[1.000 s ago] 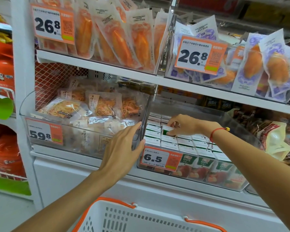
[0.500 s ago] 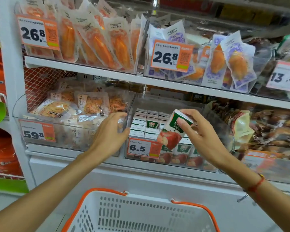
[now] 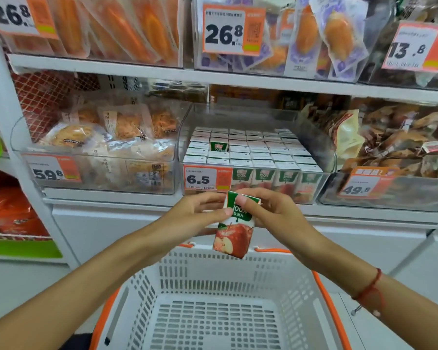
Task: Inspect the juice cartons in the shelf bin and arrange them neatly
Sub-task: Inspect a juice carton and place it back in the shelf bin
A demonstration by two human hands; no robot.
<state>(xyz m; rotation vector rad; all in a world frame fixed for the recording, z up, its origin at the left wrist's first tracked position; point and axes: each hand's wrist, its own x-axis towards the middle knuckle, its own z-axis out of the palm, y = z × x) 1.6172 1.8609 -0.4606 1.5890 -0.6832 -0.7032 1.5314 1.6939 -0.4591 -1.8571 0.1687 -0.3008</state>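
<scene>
- Because the shelving (image 3: 137, 69) carried its goods in clear bins with price tags on their fronts, every product faced outward where a shopper could read it.
- Near the person sat a white basket (image 3: 301, 274) with orange handles, directly under the hands, probably to catch anything dropped.
- The clear bin (image 3: 321, 147) in the middle of the shelf held the juice cartons (image 3: 261, 152) packed upright in tight rows, tops up, so the rows stayed square; one gap left of centre showed a carton's green face (image 3: 218, 145), likely the slot the lifted one came from.
- The left hand (image 3: 187, 218) steadied the raised carton (image 3: 234, 223) from the left, fingers curled behind it and thumb pressed on its front.
- The right hand (image 3: 271, 213) pinched the carton's upper right, thumb on the green top.
- The carton hung tilted between bin and basket, front towards the face, seemingly for inspection.
</scene>
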